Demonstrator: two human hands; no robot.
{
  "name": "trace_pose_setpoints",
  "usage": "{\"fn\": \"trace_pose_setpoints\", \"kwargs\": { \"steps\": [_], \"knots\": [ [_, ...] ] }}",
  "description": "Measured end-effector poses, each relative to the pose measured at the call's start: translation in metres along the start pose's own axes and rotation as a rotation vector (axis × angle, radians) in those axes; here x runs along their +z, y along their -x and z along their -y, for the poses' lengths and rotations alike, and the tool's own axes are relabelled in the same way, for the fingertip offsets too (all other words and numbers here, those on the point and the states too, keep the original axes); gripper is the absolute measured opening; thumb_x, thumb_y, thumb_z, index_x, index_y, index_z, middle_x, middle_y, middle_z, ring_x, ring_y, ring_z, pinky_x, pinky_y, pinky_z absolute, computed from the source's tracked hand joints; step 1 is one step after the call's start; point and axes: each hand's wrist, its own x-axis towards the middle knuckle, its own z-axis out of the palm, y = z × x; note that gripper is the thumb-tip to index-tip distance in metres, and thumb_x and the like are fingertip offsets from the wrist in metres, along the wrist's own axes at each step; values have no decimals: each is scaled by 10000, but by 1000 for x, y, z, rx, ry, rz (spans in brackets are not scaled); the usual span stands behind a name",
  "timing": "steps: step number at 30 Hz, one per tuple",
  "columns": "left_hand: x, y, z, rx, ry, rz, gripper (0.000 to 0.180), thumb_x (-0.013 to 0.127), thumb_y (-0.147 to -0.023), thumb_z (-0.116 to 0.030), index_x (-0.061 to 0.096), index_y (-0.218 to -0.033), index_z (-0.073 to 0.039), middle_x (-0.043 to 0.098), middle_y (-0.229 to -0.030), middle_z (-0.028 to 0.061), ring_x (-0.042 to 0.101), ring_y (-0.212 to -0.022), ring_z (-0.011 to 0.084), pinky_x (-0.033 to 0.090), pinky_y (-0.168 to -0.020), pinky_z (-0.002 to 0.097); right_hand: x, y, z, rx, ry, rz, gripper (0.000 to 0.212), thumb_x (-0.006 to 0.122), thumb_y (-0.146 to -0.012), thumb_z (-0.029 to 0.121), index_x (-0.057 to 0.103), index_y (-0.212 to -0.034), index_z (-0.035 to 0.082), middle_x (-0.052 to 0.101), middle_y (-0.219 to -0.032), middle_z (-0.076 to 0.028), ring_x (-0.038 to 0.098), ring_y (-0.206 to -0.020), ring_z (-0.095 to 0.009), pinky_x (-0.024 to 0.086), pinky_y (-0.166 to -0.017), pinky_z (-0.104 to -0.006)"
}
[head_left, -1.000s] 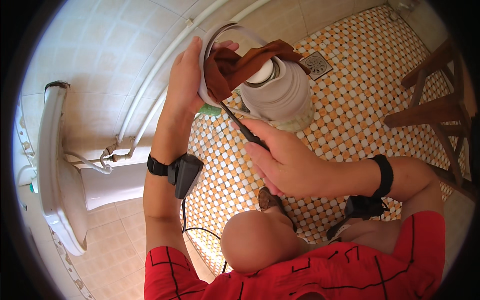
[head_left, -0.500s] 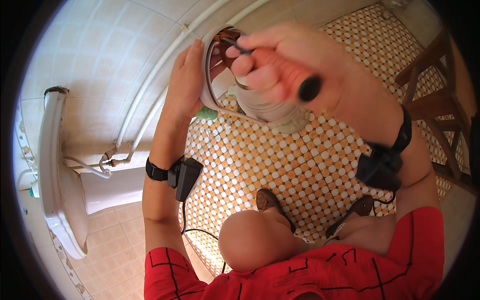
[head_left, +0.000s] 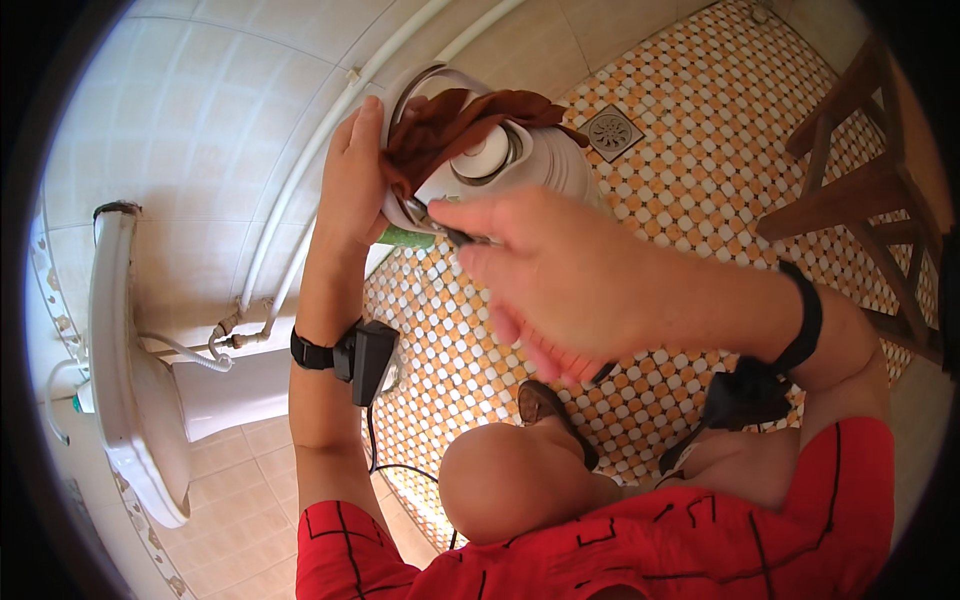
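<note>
My left hand is closed on the edge of a curved white band-like piece, its fingertips partly behind it. A crumpled brown cloth lies across that piece. In my right fist is a ribbed, red-handled tool with a dark shank. Its metal tip is close to the band's lower edge; whether it touches I cannot tell. Much of the handle is hidden by my fingers. Just beyond the cloth stands a white rounded vessel with a round cap on top.
A white washbasin juts from the left wall. White pipes run up the tiled wall. A drain cover lies in the patterned tile floor. A wooden chair-like frame stands at the right. Something green sits below the band.
My right hand has drawn back down from the opening of the band, and the tool now points at its lower edge. The brown cloth has come out across the front, and the drain cover shows.
</note>
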Motion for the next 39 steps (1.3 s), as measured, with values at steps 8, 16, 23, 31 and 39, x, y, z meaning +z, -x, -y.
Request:
{"fn": "trace_pose_setpoints", "kwargs": {
  "steps": [8, 16, 23, 31, 39],
  "knots": [
    [4, -3, 1, -71, 43, -121, 465, 321, -1011, -293, 551, -1140, 89, 641, -1038, 217, 669, -889, 277, 568, -765, 351, 10, 4, -21, -91, 34, -21, 504, 353, -1004, 122, 213, -1475, 10, 521, -646, -84, 501, -401, -131, 422, -365, -255],
    [-5, -3, 5, -71, -32, -89, 464, 303, -1023, -297, 505, -1162, 97, 587, -1201, 222, 624, -1044, 305, 509, -941, 412, -17, -5, -9, -23, -214, 2, 427, 462, -934, 121, 429, -1328, -39, 582, -744, -153, 544, -438, -178, 449, -355, -301],
    [-10, -9, 3, -9, -22, -80, 459, 343, -1017, -306, 524, -1173, 87, 610, -1116, 219, 641, -993, 275, 554, -856, 368, -66, -6, 10, -31, -103, 105, 469, 598, -843, 216, 519, -1270, 39, 607, -766, -116, 573, -493, -188, 487, -412, -321],
    [-16, -14, 7, -38, 110, -23, 478, 305, -1023, -284, 475, -1179, 135, 537, -1215, 296, 535, -1177, 393, 467, -997, 460, -90, 3, 25, -126, -129, -55, 446, 359, -989, 93, 328, -1408, -57, 556, -708, -64, 516, -431, -140, 444, -379, -256],
    [-14, -12, 8, -65, 119, -22, 513, 247, -1024, -296, 377, -1348, 80, 474, -1320, 281, 469, -1257, 368, 392, -1054, 472, -90, -14, 13, -224, -41, -10, 423, 381, -976, 115, 369, -1333, -111, 549, -671, -103, 522, -452, -175, 421, -389, -298]
  ]
}}
